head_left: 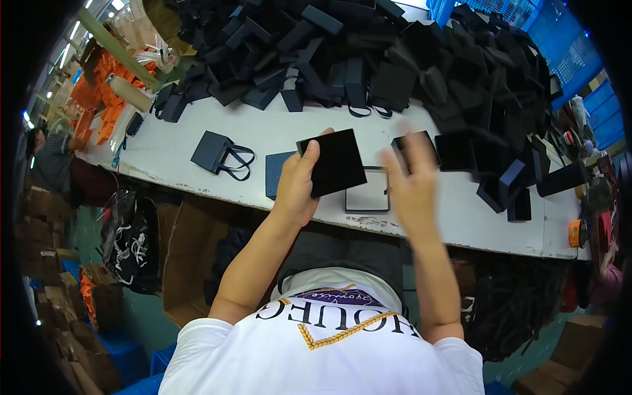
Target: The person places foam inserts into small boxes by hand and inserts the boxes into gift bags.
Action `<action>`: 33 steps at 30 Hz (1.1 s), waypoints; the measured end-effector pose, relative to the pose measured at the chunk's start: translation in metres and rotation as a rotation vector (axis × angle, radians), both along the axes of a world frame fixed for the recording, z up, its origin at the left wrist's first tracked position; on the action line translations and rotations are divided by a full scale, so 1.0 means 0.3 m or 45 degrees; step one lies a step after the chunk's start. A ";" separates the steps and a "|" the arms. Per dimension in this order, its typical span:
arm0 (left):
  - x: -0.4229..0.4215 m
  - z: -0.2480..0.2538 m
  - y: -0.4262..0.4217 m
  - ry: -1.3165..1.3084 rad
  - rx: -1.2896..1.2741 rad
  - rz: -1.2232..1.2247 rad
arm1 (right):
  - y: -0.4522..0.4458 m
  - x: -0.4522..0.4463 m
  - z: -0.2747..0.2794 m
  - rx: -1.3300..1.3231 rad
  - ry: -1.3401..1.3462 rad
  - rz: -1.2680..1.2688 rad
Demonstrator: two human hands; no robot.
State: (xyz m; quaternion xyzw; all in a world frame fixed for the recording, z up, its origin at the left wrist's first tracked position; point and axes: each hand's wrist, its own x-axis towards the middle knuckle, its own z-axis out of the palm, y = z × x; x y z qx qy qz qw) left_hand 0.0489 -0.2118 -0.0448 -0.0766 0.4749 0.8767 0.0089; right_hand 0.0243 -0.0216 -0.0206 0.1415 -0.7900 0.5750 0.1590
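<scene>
Surface: white worktable [263, 131] mid-frame, dark boxes [395, 85] heaped along top | Room: blue crates [566, 66] upper right | Containers: shallow tray [367, 197], pale inside, at centre | Left hand [295, 181]: pinches black box [337, 164], centre | Right hand [415, 181]: blurred, right of centre, grip cannot be told

L hand [297, 178] clamped in a grip, thumb [312, 153] on top twd 1 o'clock, rest mostly hidden; L forearm [263, 249] bare, angled approx. 1 o'clock. R hand [415, 187] motion-blurred, open, fingers [416, 148] approx. 12, R thumb [387, 162] approx. 10; R forearm [432, 263] bare, approx. 11:30.
</scene>
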 end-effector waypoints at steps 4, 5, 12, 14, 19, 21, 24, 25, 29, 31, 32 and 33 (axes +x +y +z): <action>-0.017 -0.045 -0.016 0.031 -0.228 0.133 | 0.203 0.015 0.322 -0.176 1.169 -0.484; -0.025 -0.050 -0.010 0.053 -0.226 0.137 | 0.222 0.034 0.339 -0.195 1.287 -0.453; -0.075 0.140 -0.132 0.147 0.271 0.221 | -0.107 0.121 -0.225 0.823 -0.351 1.225; -0.068 0.157 -0.211 0.263 -0.025 0.384 | -0.063 0.164 -0.085 0.740 -0.431 1.381; -0.046 0.048 -0.112 0.077 -0.083 0.311 | 0.252 0.044 0.193 0.439 -0.226 1.280; -0.021 0.069 -0.036 -0.025 0.130 0.145 | 0.272 -0.014 0.038 0.555 -0.250 1.155; -0.009 0.086 -0.024 -0.066 0.663 -0.027 | 0.159 0.000 -0.204 0.718 -0.426 1.133; -0.035 0.010 -0.100 0.027 0.676 -0.133 | 0.088 0.003 -0.117 0.732 -0.437 1.122; -0.038 0.009 -0.182 0.032 0.297 -0.005 | 0.030 0.211 0.000 0.329 -0.393 0.824; -0.021 -0.014 -0.145 -0.004 0.339 -0.091 | 0.020 0.149 -0.037 -0.116 -0.398 0.372; -0.012 -0.011 -0.109 -0.009 0.294 -0.118 | -0.005 0.123 -0.031 -0.249 -0.416 0.312; -0.007 -0.015 -0.084 0.002 0.270 -0.152 | -0.026 0.104 -0.029 -0.382 -0.436 0.248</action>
